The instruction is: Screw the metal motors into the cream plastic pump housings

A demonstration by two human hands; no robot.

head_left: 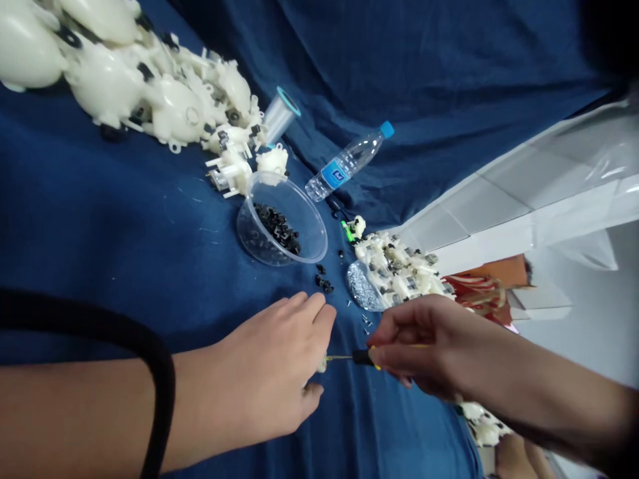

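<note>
My left hand is closed around a small cream plastic part, most of which the fingers hide. My right hand grips the black and yellow handle of a screwdriver. Its thin shaft points left, and the tip meets the part at my left fingers. Just beyond my hands, a few loose screws lie on the blue cloth. Small black pieces sit beside a clear plastic tub, which holds many more black pieces.
Cream plastic housings are heaped at the upper left, near a spool. A water bottle lies behind the tub. To the right are a container of screws and a pile of cream assemblies. A black strap crosses my left forearm.
</note>
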